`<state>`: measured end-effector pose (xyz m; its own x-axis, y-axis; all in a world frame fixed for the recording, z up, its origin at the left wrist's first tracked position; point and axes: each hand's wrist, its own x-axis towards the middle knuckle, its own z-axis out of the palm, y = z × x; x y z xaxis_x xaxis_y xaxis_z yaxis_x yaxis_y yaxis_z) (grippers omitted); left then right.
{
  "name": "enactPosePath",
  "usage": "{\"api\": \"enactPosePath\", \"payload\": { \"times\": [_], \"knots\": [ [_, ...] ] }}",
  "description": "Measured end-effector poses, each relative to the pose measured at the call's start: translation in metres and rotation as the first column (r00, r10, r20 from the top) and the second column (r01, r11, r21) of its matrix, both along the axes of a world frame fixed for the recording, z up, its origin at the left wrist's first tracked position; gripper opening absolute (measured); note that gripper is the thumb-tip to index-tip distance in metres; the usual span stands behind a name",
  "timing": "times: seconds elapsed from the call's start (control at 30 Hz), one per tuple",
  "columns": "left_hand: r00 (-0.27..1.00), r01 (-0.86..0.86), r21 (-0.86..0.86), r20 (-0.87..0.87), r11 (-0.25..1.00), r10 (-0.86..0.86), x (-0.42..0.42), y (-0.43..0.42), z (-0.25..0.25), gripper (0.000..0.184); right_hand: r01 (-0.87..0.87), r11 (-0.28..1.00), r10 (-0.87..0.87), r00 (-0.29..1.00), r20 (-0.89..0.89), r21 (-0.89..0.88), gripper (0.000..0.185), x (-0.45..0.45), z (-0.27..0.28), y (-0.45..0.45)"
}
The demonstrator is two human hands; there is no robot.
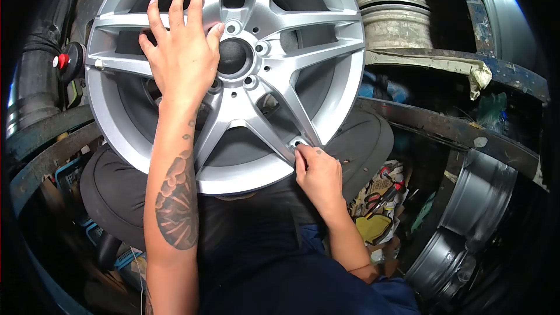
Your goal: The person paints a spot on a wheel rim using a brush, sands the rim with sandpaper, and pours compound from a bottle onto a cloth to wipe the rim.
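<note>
A silver multi-spoke alloy wheel (291, 61) rests over my lap, its face toward me and its round centre hole dark. My left hand (184, 55) lies on the spokes left of the hub, with fingers spread and nothing in them. At the lower right of the rim, my right hand (319, 175) is closed, thumb and fingertips pinched together by a small dark hole (297, 143) between a spoke and the rim lip. Whatever those fingertips may hold is hidden.
Scuffed wheel rims (388, 23) are stacked at the upper right, and more silver rims (479, 195) lie lower right. Metal frame bars (455, 131) run along both sides. Scissors (371, 200) and a yellow-green item (373, 227) sit among clutter. A black round tool with a red knob (60, 61) stands left.
</note>
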<state>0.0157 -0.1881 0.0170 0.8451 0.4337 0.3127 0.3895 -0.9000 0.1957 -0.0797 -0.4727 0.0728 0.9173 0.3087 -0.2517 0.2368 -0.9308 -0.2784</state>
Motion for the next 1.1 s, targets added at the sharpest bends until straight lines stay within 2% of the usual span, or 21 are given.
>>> {"api": "enactPosePath", "payload": {
  "times": [0.2,0.3,0.6,0.9,1.1],
  "knots": [
    [0.998,0.003,-0.075,0.068,0.997,0.002,0.000,0.000,0.003,0.061,-0.089,0.993,0.090,0.996,0.018,-0.078,0.012,0.008,-0.001,0.001],
    [0.997,0.011,-0.098,0.074,0.995,-0.004,0.000,0.000,0.003,0.060,-0.101,0.989,0.098,0.995,-0.037,-0.109,0.012,0.007,0.003,0.000],
    [0.998,-0.019,-0.098,0.063,0.995,0.025,0.000,-0.001,0.005,0.061,-0.136,0.989,0.135,0.991,-0.020,-0.060,0.012,0.009,0.005,0.001],
    [0.996,-0.016,-0.093,0.087,0.996,0.024,-0.001,-0.001,0.003,0.059,-0.135,0.983,0.124,0.988,-0.089,-0.126,0.013,0.011,0.002,0.003],
    [0.993,-0.005,-0.095,0.115,0.996,0.016,0.000,-0.001,0.002,0.060,-0.152,0.981,0.144,0.987,-0.073,-0.122,0.011,0.011,0.000,0.001]
  ]
}}
